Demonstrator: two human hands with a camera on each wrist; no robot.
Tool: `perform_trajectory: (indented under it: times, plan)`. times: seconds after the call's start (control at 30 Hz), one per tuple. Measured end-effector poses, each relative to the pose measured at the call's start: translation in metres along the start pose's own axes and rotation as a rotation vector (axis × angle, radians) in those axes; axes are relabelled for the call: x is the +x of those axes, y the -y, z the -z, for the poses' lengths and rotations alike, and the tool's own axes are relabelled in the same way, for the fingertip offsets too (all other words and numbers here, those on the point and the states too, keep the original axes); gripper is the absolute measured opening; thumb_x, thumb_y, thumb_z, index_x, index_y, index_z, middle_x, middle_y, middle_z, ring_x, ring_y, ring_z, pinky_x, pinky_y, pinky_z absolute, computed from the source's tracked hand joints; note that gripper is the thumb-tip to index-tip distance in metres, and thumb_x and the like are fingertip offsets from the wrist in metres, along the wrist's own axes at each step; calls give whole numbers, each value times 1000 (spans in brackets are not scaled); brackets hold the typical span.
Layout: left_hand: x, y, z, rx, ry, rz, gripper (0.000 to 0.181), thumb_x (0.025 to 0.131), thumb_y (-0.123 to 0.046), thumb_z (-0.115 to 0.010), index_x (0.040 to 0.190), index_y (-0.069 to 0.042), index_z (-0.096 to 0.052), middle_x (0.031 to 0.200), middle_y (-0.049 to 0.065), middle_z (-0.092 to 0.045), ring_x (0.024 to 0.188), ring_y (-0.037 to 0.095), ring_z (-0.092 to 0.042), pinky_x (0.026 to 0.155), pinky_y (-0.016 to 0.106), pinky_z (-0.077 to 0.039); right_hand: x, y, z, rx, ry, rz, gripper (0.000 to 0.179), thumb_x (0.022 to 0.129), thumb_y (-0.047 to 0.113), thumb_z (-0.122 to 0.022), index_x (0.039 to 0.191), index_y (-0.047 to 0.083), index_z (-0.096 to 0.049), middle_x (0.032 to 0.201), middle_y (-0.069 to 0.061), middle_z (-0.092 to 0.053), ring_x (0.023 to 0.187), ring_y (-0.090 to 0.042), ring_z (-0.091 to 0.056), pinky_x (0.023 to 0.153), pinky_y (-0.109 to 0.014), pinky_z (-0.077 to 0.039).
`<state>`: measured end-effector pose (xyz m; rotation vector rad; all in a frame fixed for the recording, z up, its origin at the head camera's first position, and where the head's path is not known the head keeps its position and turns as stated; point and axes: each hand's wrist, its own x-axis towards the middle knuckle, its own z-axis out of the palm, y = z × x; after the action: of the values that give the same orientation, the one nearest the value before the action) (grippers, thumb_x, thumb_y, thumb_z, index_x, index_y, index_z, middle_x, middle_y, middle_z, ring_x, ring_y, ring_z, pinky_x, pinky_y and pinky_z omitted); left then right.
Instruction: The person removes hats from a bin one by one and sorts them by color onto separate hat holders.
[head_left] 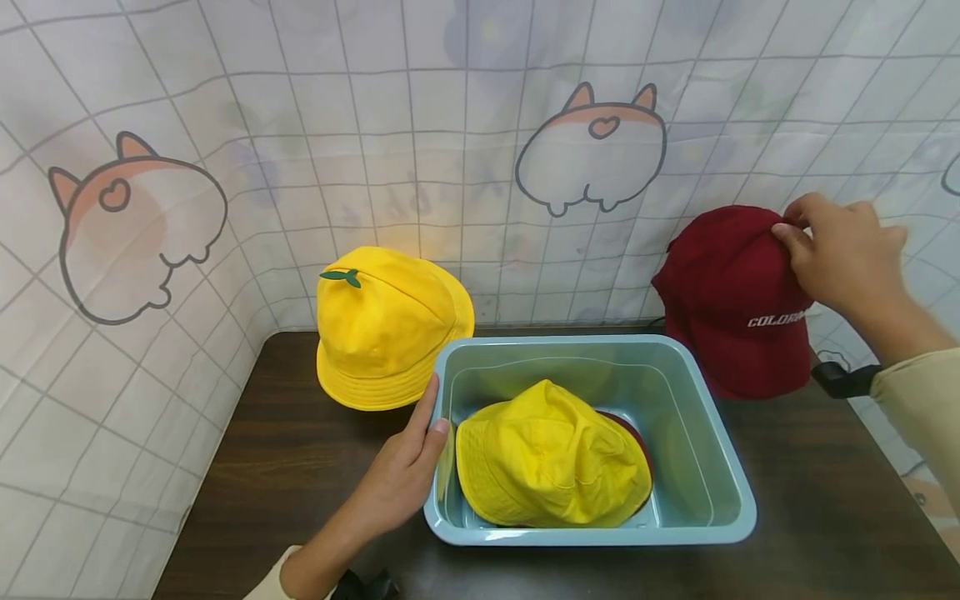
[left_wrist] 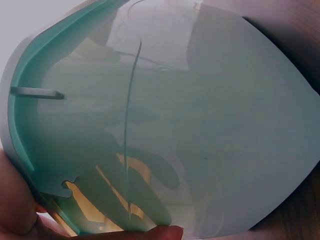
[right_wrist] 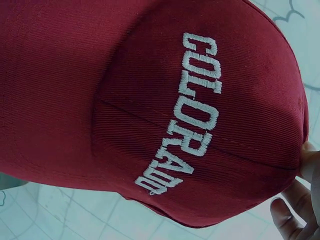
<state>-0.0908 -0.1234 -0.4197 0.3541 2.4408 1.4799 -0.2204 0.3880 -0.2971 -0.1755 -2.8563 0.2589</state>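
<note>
A dark red baseball cap (head_left: pixel 727 300) hangs from my right hand (head_left: pixel 847 254), whose thumb and fingers pinch the top of its crown. White COLORADO lettering shows across the cap front (right_wrist: pixel 192 107) in the right wrist view. My left hand (head_left: pixel 401 475) grips the left rim of a light blue plastic basin (head_left: pixel 592 536), thumb at the rim and fingers along the outer wall (left_wrist: pixel 240 130). Inside the basin lies a yellow hat (head_left: pixel 551 458), with a dark red edge (head_left: pixel 630 429) showing from beneath it. The cap is behind the basin's right back corner.
Behind the basin's left side, a yellow bucket hat (head_left: pixel 390 325) with a green sprout sits on the dark wooden table (head_left: pixel 277 467). A white gridded cloth (head_left: pixel 420 150) with cartoon dogs hangs along the back and left of the table.
</note>
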Motion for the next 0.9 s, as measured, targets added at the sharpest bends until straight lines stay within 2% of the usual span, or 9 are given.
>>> perform_trajectory:
  times: [0.37,0.67,0.9]
  plan:
    - [-1,1,0,3,-2,-2,63,112,-39,-36,165,-32,-3,169,2,-24,139,27,-48,116,56,-37,-4,1,-9,32,-2,-6,43,108,30,-46,135,-3,-52,120,-39,-55,118,-59,-37,90,-80,-23]
    - [-2,1,0,1,-3,-1,63,112,-41,-36,165,-33,-3,169,1,-23,141,27,-47,117,57,-36,-10,-1,-18,10,-57,57,41,105,31,-50,130,-1,-56,127,-37,-51,114,-60,-37,84,-82,-27]
    - [0,-1,1,-4,4,-2,63,112,-38,-37,165,-32,-4,167,4,-29,127,27,-55,111,53,-42,-12,-3,-21,67,-68,18,53,104,38,-46,136,-4,-52,130,-37,-49,117,-60,-37,82,-80,-29]
